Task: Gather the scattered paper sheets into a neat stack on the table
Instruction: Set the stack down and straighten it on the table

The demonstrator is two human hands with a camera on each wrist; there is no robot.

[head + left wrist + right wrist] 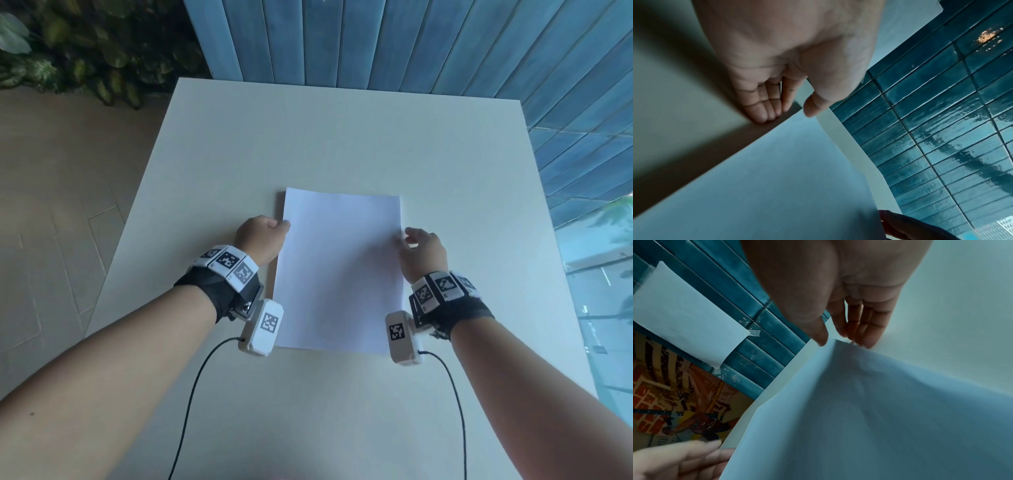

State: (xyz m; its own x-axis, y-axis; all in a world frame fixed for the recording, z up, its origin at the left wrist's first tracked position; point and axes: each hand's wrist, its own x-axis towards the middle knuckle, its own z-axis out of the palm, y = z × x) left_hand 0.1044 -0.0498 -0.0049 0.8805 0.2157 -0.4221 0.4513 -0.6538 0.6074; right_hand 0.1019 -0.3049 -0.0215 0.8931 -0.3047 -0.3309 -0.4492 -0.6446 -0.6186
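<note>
A stack of white paper sheets (339, 270) lies lengthwise in the middle of the pale table (342, 137), its edges roughly lined up. My left hand (279, 226) holds the stack's left edge, thumb on top and fingers against the edge from below (764, 113); that side stands slightly off the table. My right hand (404, 236) pinches the right edge between thumb and fingers. In the right wrist view the paper (859, 402) rises to a peak at that pinch (838, 341). Only one sheet face shows; how many sheets lie under it is hidden.
A blue tiled wall (376, 41) runs behind the table, with a sheet taped to it (684, 318). Leafy plants (85, 51) and tan floor (51, 205) lie to the left, glass (599, 274) to the right. Two black cables (191, 394) trail over the near table.
</note>
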